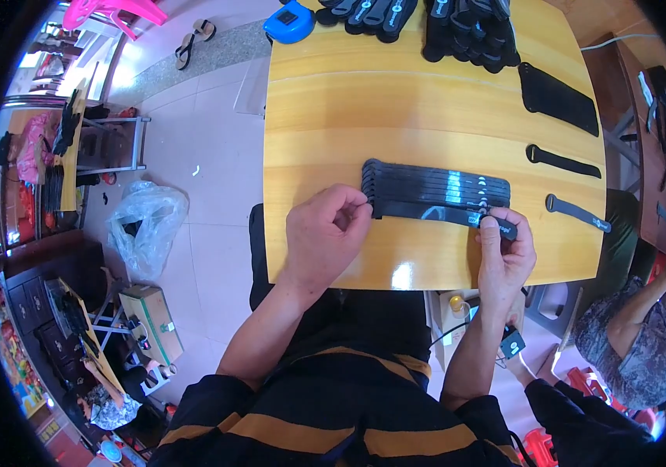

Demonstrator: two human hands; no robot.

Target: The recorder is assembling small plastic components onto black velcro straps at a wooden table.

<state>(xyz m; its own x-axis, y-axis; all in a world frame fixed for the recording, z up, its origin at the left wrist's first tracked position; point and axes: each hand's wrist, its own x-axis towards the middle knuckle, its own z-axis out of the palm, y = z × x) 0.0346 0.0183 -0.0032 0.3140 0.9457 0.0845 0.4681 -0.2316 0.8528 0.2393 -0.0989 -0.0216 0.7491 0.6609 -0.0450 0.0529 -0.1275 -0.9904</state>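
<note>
Several black hook-and-loop straps lie overlapped in a fanned row on the wooden table, their rounded ends stacked at the left. Along the near side of the row runs one more black strap. My left hand is closed in a pinch at this strap's left end; the fingers hide part of that end. At the other end, my right hand grips the same strap between thumb and fingers, and its rounded tip pokes out to the right.
Bundles of black straps and a blue rounded object sit at the table's far edge. On the right lie a wide black piece, a black strap and a grey strap. Another person sits right.
</note>
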